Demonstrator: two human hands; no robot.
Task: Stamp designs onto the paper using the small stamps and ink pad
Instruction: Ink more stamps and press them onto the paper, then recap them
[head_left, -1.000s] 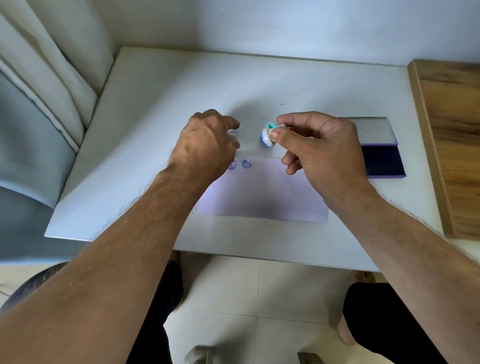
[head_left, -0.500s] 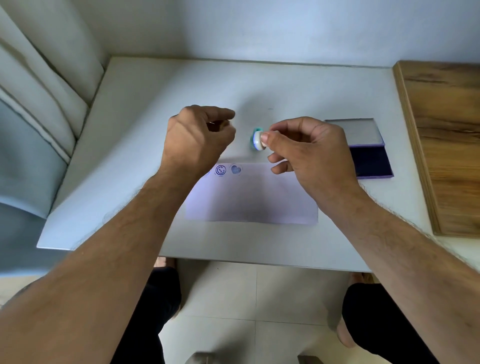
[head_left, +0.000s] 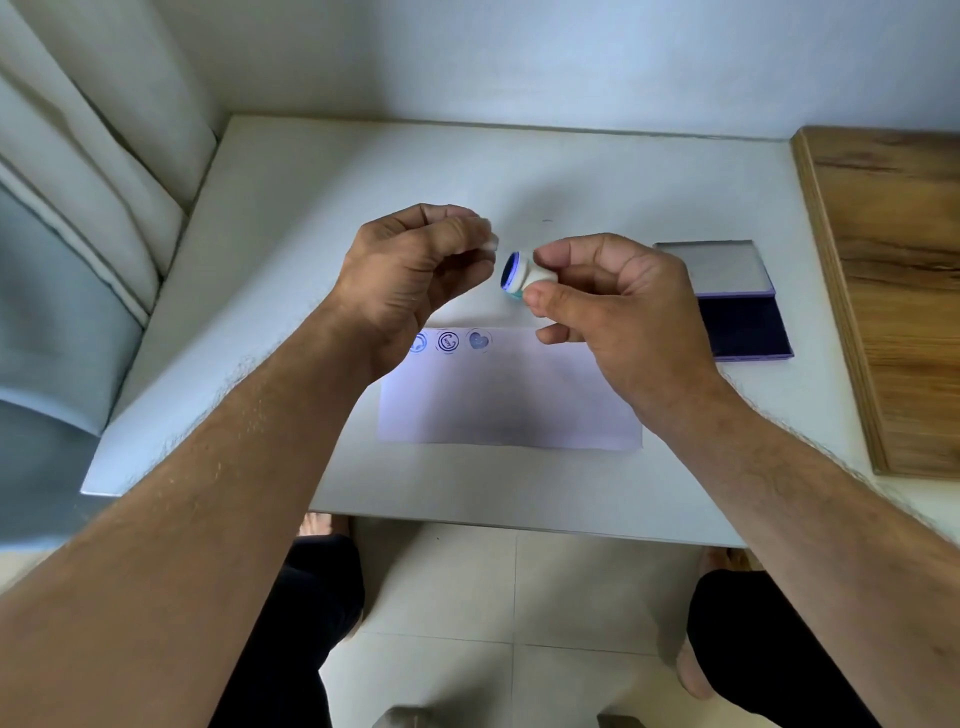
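A small white stamp (head_left: 530, 275) with a teal band is pinched sideways in my right hand (head_left: 618, 317), its blue inked face turned left. My left hand (head_left: 410, 275) hovers just left of it, fingertips closed on a small pale cap (head_left: 489, 242), which is blurred. Both hands are raised above the white table (head_left: 311, 208). Below them lies a pale lilac paper (head_left: 509, 405) with three blue prints along its top left edge, the rightmost a heart (head_left: 479, 340). The open ink pad (head_left: 748, 327) sits right of my right hand, dark blue, with its lid (head_left: 711, 265) folded back.
A wooden board (head_left: 893, 286) borders the table on the right. Pale curtain folds (head_left: 93, 171) hang at the left edge. My knees and the tiled floor (head_left: 519, 597) show below the table's front edge. A wall stands behind the table.
My hands have drawn slightly apart and the stamp's inked face now shows, turned toward my left hand. A third print is uncovered at the paper's left end.
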